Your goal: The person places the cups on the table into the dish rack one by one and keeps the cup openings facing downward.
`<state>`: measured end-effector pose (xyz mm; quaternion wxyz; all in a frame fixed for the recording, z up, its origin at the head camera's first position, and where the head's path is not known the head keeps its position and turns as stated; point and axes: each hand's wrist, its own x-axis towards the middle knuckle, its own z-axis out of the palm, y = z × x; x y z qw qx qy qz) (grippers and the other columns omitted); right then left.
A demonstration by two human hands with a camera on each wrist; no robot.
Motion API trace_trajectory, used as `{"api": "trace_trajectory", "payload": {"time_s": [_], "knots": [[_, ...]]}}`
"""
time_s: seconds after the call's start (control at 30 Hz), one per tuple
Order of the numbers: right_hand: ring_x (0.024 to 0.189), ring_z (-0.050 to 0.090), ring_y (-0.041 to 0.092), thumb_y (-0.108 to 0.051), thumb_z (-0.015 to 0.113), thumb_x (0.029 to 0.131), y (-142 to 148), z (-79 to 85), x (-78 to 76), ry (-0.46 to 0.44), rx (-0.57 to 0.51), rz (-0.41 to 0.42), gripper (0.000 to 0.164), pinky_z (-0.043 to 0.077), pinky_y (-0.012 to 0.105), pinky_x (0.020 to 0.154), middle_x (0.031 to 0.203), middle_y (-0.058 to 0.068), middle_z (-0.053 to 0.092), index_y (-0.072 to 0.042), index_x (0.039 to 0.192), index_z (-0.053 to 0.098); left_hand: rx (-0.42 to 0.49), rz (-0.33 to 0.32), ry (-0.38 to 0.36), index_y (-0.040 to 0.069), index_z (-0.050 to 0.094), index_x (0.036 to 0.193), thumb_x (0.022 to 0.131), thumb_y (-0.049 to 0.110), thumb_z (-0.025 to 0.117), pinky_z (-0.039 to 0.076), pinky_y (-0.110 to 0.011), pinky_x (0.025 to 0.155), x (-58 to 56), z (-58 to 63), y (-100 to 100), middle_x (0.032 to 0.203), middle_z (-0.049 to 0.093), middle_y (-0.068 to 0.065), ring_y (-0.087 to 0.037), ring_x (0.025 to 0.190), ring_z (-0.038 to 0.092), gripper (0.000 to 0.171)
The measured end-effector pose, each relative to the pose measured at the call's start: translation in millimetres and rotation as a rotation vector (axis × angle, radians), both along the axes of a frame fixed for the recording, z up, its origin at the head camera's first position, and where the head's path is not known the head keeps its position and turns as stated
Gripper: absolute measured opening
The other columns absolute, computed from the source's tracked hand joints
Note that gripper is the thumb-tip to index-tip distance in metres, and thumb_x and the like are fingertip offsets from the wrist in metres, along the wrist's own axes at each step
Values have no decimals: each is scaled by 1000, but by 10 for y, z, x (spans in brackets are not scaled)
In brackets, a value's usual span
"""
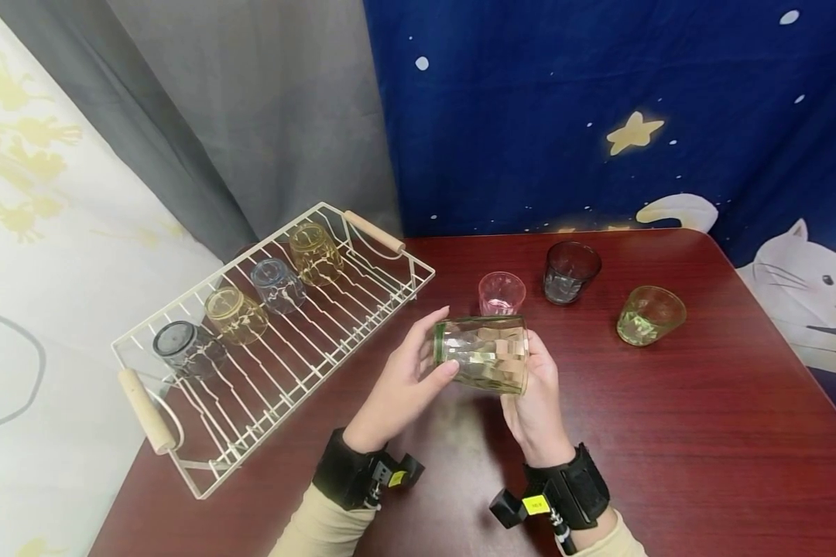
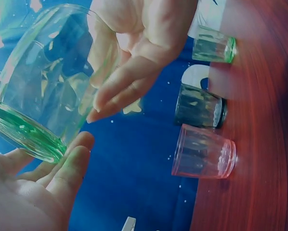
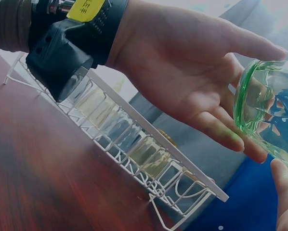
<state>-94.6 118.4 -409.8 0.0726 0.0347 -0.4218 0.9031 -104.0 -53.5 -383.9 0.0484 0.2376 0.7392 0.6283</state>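
Observation:
A pale green drinking glass (image 1: 484, 352) lies sideways between my two hands above the table, its thick green base to the left. My left hand (image 1: 397, 391) holds the base end, thumb in front and fingers behind. At the rim end my right hand (image 1: 538, 402) grips the glass, with its fingers partly hidden behind it. The left wrist view shows the right fingertips against the clear wall of the glass (image 2: 47, 72). In the right wrist view, the left palm faces the green base (image 3: 246, 98).
A white wire rack (image 1: 299, 394) with wooden handles stands at left, several upturned glasses (image 1: 237, 316) along its back. On the reddish-brown table (image 1: 704, 441) stand a pink glass (image 1: 501, 290), a dark grey glass (image 1: 570, 272) and another green glass (image 1: 649, 316). Curtains hang behind.

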Motion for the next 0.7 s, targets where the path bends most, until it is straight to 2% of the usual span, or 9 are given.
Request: {"api": "trace_trajectory", "payload": {"time_s": [0.2,0.43,0.7], "knots": [[85,66,5,-11,61,95,-12,-7,-6,-33,26,6,13,58,19,72,98,-3,68,-8,106,56,34,23,-35,16,30,150,95,13,59,44,-40,110,23,15,6,144,48,-12,-24,132,52,62],[83,65,4,1,58,93,-12,-23,-16,-51,58,-5,15,57,18,70,95,-4,68,-9,105,57,89,48,-51,17,34,148,94,11,62,49,-28,104,48,27,14,141,51,-14,-25,130,54,61],[85,66,3,-1,64,89,-16,-1,4,-91,122,-13,23,57,18,72,97,-5,71,-10,110,59,54,94,-38,17,37,146,93,11,63,47,-34,107,60,44,-4,137,52,-14,-24,129,55,59]]}}
